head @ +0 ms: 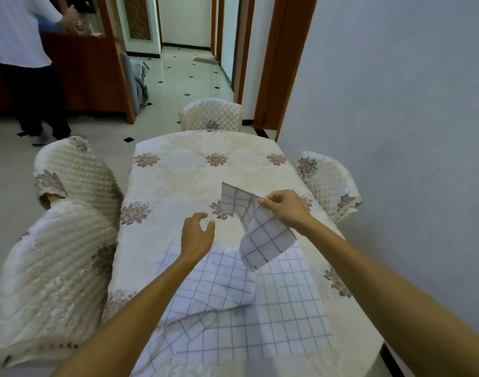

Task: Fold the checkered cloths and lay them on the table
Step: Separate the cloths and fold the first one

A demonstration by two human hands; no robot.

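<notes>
A small white cloth with a blue check (256, 227) hangs in the air over the table, pinched at its top edge by my right hand (286, 209). It droops in a fold toward me. My left hand (196, 234) hovers just left of it with fingers spread and nothing in them. Larger checkered cloths (260, 300) lie spread and rumpled on the near part of the table (184, 172), partly under my forearms. The table wears a cream cover with brown flower motifs.
Quilted cream chairs stand at the left (75, 175), near left (50, 281), far end (211, 114) and right (328, 180). A white wall runs close along the right. A person in a white top (23, 50) stands at the far left by a wooden cabinet.
</notes>
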